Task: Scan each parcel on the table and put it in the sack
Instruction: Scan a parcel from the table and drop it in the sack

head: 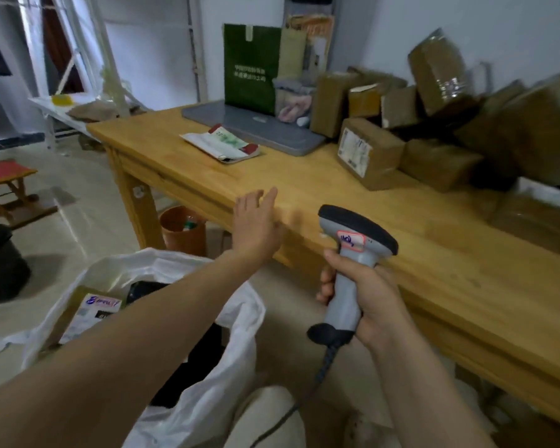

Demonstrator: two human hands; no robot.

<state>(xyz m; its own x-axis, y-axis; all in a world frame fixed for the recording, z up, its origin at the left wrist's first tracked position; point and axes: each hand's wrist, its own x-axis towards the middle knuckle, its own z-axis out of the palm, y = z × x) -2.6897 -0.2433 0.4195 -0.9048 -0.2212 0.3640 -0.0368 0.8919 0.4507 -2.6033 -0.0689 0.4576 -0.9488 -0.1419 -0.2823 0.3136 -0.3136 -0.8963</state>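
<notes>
Sack (240,313): one, white, open-mouthed, on the floor at lower left below the table (304,189); one labelled parcel (88,313) shows inside it.

Left hand (256,227): empty, fingers straight and slightly spread, at the table's front edge; contact with the wood cannot be told.

Flat packet (222,143): one, lying beyond that hand, unscanned.

Scanner (353,263): one, corded; the right hand (369,295) is wrapped round its grip, head towards the table.

Brown boxes (369,153): at least eight, piled at the far right; blur prevents a firm count.

Judgement: between parcels; the next move calls for the free hand to fetch one, label turned to the scanner.
</notes>
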